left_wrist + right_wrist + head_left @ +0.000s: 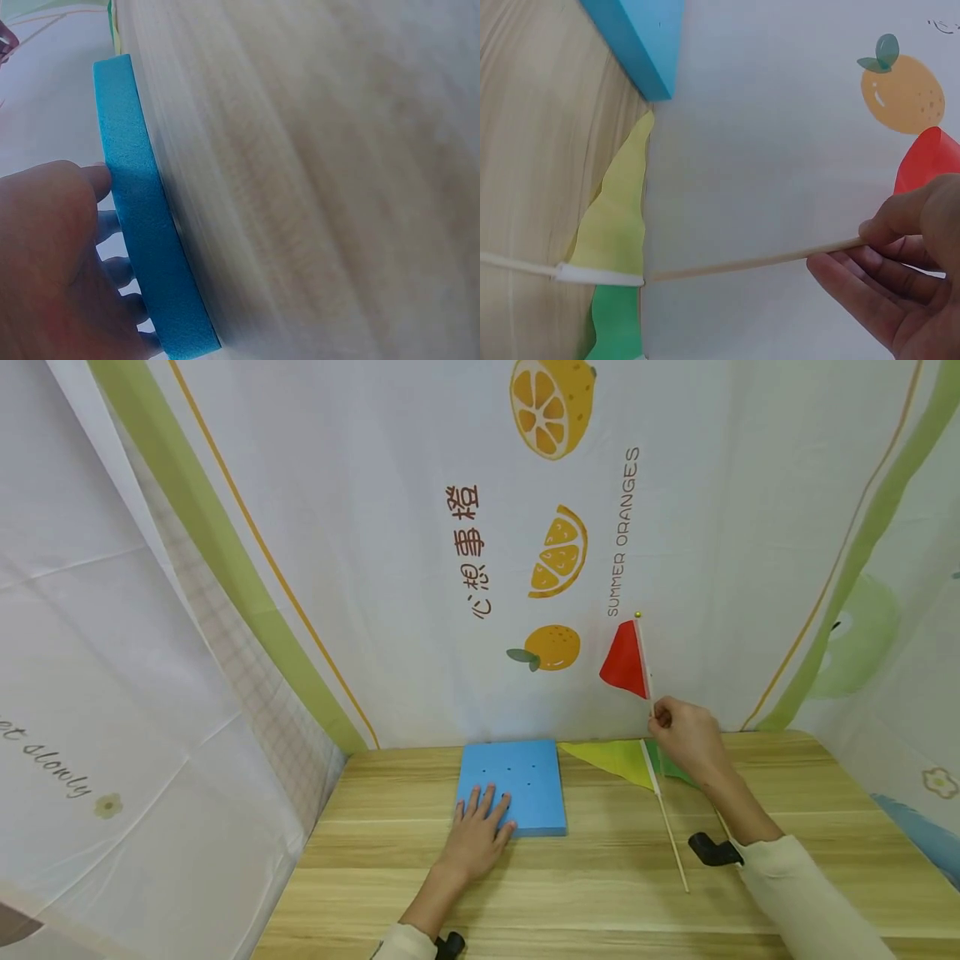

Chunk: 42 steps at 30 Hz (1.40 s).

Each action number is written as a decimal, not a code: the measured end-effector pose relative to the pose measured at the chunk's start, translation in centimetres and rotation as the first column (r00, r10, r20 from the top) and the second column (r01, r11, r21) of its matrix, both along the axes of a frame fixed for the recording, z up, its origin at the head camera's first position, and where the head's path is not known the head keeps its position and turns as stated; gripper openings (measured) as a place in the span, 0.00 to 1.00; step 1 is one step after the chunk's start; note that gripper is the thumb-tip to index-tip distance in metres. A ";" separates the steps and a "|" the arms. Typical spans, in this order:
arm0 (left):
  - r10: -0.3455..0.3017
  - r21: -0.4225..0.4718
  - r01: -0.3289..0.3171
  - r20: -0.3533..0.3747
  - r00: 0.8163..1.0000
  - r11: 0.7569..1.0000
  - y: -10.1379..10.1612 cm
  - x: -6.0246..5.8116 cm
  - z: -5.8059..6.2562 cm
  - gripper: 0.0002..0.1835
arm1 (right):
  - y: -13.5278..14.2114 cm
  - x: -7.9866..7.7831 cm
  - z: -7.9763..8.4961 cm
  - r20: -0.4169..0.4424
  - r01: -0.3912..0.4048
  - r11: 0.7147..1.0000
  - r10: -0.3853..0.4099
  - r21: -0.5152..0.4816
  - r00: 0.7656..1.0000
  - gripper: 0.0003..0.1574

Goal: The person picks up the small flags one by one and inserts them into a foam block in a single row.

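Observation:
My right hand point(688, 735) pinches the thin wooden stick point(765, 261) of a small red flag point(626, 662) between thumb and fingers. The flag stands nearly upright above the table, a gold bead at its top. Fingers spread, my left hand point(476, 839) rests on the near left part of a blue foam block point(543, 793), whose top has several small holes. In the left wrist view the fingertips lie on the block's top face, past its side edge point(142, 202). A yellow flag point(611, 758) and a green flag point(675, 767) lie under and beside my right hand.
The wooden table point(390, 877) carries the block and flags. A white curtain point(390, 568) printed with oranges hangs right behind the table's far edge. The yellow flag's stick point(673, 843) points toward the near side, left of my right forearm.

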<state>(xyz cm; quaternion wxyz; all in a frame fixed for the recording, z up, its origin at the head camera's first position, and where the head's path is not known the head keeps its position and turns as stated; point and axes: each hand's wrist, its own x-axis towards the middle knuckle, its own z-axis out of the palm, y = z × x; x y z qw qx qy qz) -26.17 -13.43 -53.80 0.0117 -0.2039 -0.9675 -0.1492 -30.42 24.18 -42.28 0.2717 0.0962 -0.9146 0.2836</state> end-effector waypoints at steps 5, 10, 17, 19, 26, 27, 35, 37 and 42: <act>0.008 -0.001 -0.008 0.010 1.000 1.000 0.0 0.1 0.2 0.32 | -1.0 -0.6 0.1 -0.018 -0.026 1.000 0.026 -0.010 0.999 0.06; 0.003 0.003 -0.003 0.004 1.000 1.000 0.0 -0.1 0.2 0.32 | -2.0 -1.0 0.1 -0.029 -0.032 0.999 0.031 -0.019 0.999 0.05; 0.008 0.001 -0.008 0.005 1.000 1.000 0.1 0.0 0.2 0.32 | -3.4 -1.5 0.2 -0.022 -0.059 0.998 0.058 -0.030 0.998 0.05; 0.011 0.002 -0.011 0.012 1.000 1.000 0.2 0.0 0.3 0.32 | -3.8 -1.7 0.1 -0.021 -0.061 0.998 0.061 -0.030 0.998 0.05; 0.002 0.006 -0.002 0.001 1.000 1.000 0.1 0.0 0.4 0.32 | -5.4 -2.1 0.2 -0.029 -0.076 0.997 0.076 -0.022 0.997 0.04; 0.004 0.004 -0.004 0.001 1.000 1.000 0.1 0.0 0.4 0.32 | -5.6 -2.1 0.3 -0.028 -0.080 0.997 0.080 -0.022 0.996 0.04; 0.011 0.001 -0.011 0.010 1.000 1.000 0.0 0.0 0.1 0.32 | -7.3 -2.2 1.0 -0.003 -0.095 0.995 0.095 -0.028 0.996 0.04; 0.011 0.003 -0.011 0.011 1.000 1.000 0.1 -0.1 0.1 0.32 | -7.7 -2.2 1.1 0.002 -0.099 0.995 0.099 -0.031 0.995 0.04; 0.005 0.009 -0.005 -0.003 1.000 1.000 0.1 -0.1 0.1 0.32 | -8.9 -2.2 1.4 0.015 -0.120 0.992 0.120 -0.039 0.993 0.04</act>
